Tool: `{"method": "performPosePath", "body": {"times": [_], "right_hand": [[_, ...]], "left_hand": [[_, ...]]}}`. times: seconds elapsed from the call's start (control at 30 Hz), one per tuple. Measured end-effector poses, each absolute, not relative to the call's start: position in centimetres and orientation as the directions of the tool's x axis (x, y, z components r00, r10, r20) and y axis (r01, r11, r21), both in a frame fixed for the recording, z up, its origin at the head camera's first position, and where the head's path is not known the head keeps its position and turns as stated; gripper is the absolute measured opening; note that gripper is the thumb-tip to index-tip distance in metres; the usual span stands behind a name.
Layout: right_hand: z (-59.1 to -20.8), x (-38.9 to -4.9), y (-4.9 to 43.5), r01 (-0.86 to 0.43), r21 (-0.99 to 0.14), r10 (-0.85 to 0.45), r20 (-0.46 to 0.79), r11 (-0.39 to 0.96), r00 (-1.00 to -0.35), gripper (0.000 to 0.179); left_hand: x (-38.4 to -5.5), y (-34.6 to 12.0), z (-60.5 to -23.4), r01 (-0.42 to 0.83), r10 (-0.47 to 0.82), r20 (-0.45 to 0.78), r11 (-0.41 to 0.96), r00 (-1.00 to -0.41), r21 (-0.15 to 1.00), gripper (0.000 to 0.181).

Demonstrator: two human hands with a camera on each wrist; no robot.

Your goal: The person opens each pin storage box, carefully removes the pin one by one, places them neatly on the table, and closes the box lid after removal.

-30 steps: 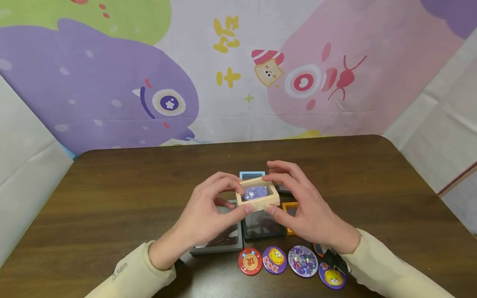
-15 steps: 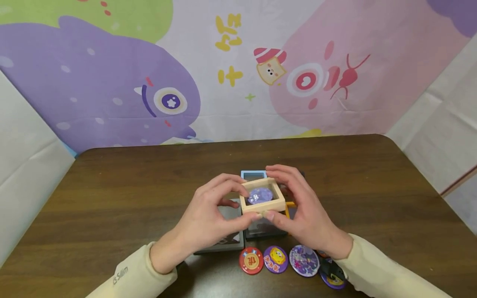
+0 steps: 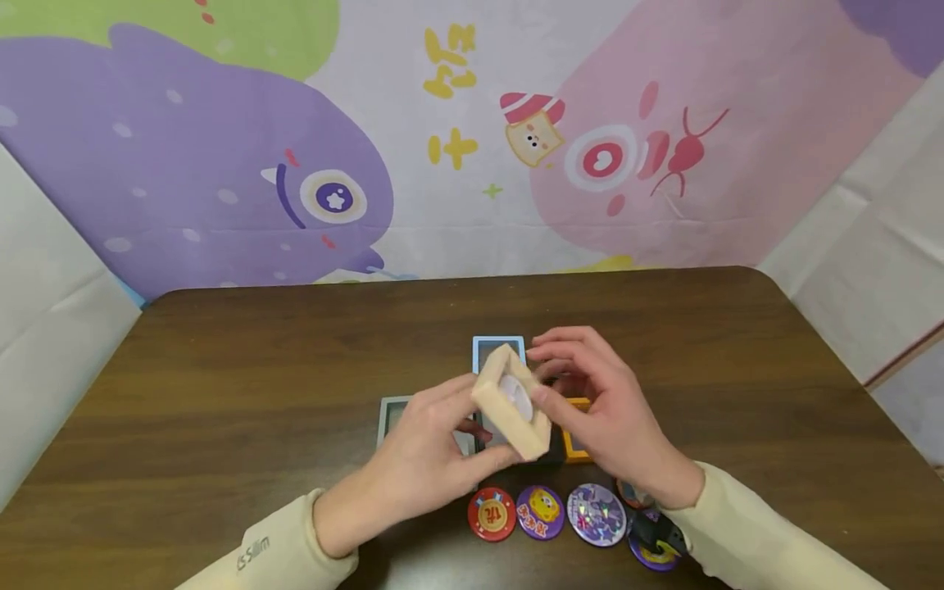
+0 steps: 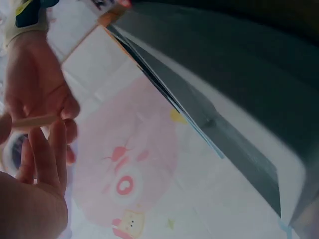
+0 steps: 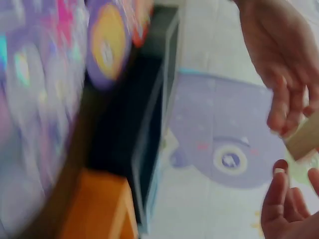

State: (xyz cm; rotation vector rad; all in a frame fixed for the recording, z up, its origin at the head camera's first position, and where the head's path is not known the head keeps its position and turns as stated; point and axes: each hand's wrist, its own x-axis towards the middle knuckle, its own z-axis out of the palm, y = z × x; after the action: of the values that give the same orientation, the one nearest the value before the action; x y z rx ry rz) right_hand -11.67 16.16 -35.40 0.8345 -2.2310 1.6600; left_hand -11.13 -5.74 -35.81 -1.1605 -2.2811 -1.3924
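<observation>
My left hand (image 3: 435,447) grips a small pale wooden box frame (image 3: 509,416) by its left and lower sides. The frame is tilted steeply, above the other frames on the table. Inside shows a round badge (image 3: 519,397), whitish on the side facing the head camera. At the frame's right edge, my right hand (image 3: 615,414) has its thumb and loosely bent fingers close by. In the right wrist view, a gap shows between the right hand's fingers (image 5: 279,194) and the wooden frame (image 5: 303,140). The left wrist view has the left fingers (image 4: 45,157) against the frame's edge.
Under the hands lie a light blue frame (image 3: 498,338), a grey frame (image 3: 385,414), a black frame (image 3: 549,453) and an orange frame (image 3: 571,456). Nearer me are a red badge (image 3: 492,515), a lion badge (image 3: 541,512), a glittery purple badge (image 3: 597,515) and others partly hidden.
Both hands held the wooden frame level with the badge's purple face showing. Now it is turned up steeply in the left hand, and the right hand has loosened from it.
</observation>
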Motion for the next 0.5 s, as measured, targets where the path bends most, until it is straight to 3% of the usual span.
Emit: {"method": "performPosePath", "body": {"times": [0.17, 0.4, 0.5], "right_hand": [[-35.85, -11.52, 15.59, -0.516, -0.819, -0.354, 0.418, 0.251, -0.836, 0.032], [-36.16, -11.7, 15.78, -0.428, -0.886, -0.302, 0.364, 0.179, -0.881, 0.055], [-36.32, -11.79, 15.81, -0.43, -0.887, -0.313, 0.365, 0.168, -0.877, 0.062]], "left_hand": [[-10.76, -5.71, -35.33, 0.63, 0.488, 0.471, 0.236, -0.735, 0.74, 0.024], [-10.99, -5.87, -35.37, 0.694, 0.51, 0.513, 0.267, -0.69, 0.668, 0.022], [-10.92, -5.86, -35.23, 0.637, 0.502, 0.465, 0.251, -0.73, 0.729, 0.026]]}}
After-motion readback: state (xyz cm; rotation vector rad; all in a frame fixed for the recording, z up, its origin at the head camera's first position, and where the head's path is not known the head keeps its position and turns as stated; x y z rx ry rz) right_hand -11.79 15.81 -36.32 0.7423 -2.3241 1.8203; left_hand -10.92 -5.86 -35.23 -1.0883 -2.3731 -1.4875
